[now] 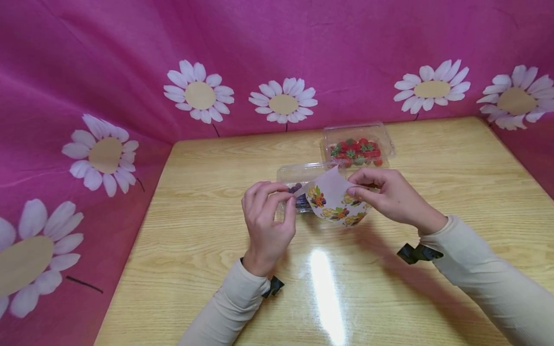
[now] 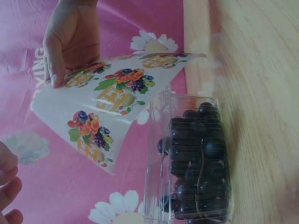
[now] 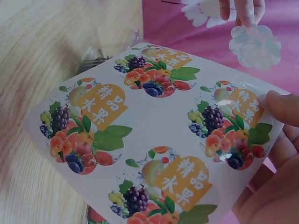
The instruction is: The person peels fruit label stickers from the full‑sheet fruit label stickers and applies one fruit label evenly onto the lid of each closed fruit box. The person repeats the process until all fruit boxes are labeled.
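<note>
Table under everything I see. Strawberry clamshell at the back, strawberries inside; grape clamshell nearer me, to its left, grapes inside. Sticker sheet above the table, between left hand and right hand. Peeled sticker at left fingertips. Cloth behind and either side.

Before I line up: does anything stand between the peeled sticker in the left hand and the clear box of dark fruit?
Partly: in the head view, the sticker sheet in the right hand covers the right part of the clear box. Nothing visible stands between the sticker and the box's left part.
</note>
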Demonstrator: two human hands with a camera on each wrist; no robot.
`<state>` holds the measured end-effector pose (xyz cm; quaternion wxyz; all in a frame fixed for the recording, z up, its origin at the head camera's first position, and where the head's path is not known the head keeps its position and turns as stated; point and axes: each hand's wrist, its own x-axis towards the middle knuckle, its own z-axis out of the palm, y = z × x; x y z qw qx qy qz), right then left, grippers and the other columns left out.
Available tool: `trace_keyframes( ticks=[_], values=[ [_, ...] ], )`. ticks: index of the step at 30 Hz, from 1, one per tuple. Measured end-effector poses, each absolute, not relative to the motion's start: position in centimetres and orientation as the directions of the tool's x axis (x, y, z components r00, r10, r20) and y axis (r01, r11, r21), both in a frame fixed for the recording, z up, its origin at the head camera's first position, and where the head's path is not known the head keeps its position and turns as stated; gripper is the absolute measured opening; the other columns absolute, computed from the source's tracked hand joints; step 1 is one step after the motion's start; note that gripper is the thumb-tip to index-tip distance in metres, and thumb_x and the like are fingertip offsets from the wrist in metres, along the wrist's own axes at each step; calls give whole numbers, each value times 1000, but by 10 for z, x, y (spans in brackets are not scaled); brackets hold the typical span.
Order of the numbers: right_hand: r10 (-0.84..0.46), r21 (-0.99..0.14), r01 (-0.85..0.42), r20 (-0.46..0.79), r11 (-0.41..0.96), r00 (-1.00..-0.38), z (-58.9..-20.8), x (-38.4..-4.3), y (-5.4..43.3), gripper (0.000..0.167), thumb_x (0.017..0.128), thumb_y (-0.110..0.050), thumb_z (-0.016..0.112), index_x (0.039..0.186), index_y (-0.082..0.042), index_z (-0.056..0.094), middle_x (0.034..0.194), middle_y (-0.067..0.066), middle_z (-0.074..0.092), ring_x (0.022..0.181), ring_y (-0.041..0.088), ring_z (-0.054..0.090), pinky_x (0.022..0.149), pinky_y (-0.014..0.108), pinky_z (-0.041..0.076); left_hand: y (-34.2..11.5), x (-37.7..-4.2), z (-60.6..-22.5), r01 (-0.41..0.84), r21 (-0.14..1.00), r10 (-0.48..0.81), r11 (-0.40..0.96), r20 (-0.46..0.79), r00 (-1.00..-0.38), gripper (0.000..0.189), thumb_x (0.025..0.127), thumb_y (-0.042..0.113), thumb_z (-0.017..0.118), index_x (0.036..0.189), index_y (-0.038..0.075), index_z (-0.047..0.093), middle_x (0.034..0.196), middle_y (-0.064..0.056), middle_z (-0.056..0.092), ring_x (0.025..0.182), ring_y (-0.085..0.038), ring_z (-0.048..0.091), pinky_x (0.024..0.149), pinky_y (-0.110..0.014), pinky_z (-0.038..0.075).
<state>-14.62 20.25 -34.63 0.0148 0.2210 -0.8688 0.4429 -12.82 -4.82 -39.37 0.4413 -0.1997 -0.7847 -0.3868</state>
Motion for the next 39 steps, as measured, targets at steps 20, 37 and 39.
trace_keyframes(
  ticks=[20, 37, 39],
  values=[
    [-306, -759, -353, 212, 546, -928, -343, -145, 217, 7, 94, -14, 67, 98, -10, 71, 86, 2, 70, 72, 2, 61, 62, 20, 49, -53, -131, -393, 648, 421, -47, 635, 858, -511, 10, 86, 11, 70, 79, 4, 73, 95, -9, 72, 103, -30, 57, 93, -44, 40],
    [-58, -771, -160, 158, 617, -986, -342, -146, 278, 21, 95, -20, 67, 108, -4, 66, 79, -27, 65, 69, -1, 65, 58, 21, 53, -57, -130, -394, 627, 438, -48, 644, 841, -539, 10, 86, 11, 70, 82, 3, 74, 97, -10, 71, 104, -29, 56, 93, -45, 39],
    [-12, -774, -128, 154, 620, -988, -341, -146, 287, 23, 95, -23, 67, 109, -5, 65, 78, -27, 65, 68, -1, 64, 56, 22, 54, -57, -130, -393, 628, 436, -45, 644, 842, -538, 10, 87, 11, 70, 82, 3, 74, 97, -10, 71, 104, -30, 56, 92, -45, 38]
  ],
)
